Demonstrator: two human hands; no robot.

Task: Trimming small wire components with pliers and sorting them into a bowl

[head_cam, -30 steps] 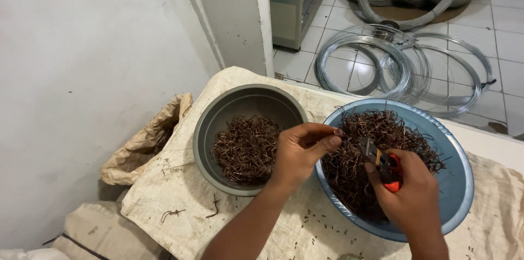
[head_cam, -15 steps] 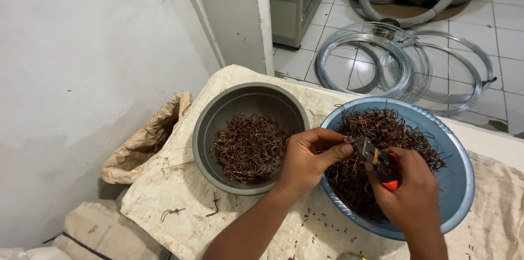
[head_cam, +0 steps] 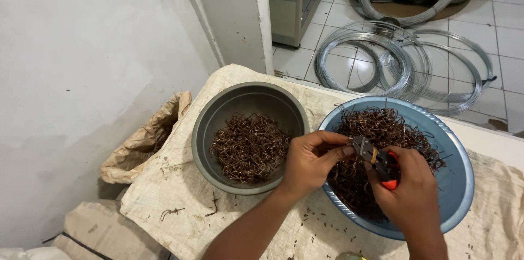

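- Pliers (head_cam: pixel 376 162) with orange-and-black handles clamped in the right hand (head_cam: pixel 406 194), fingers wrapped tight round the grips, nose pointing toward 10 o'clock.
- Left hand (head_cam: pixel 314 162) right at the plier tip, thumb and forefinger pinched shut on what looks like a small bit of brown wire; too tiny to make out properly.
- Both hands over the blue basin (head_cam: pixel 456 156), at its 8 o'clock edge.
- Blue basin loaded with a big tangle of rusty brown wire hooks (head_cam: pixel 382 129), heaped toward 12 o'clock.
- Grey metal bowl (head_cam: pixel 218 112) just beside it at 9 o'clock, holding a smaller, flatter pile of the same hooks (head_cam: pixel 248 148).
- Guessing maybe a third through: grey bowl still shallow, blue basin still holding most.
- Sackcloth (head_cam: pixel 180 183) under both bowls, a few stray snippets on it.
- Coils of silver wire (head_cam: pixel 382 58) on the tiled floor at 1 o'clock.
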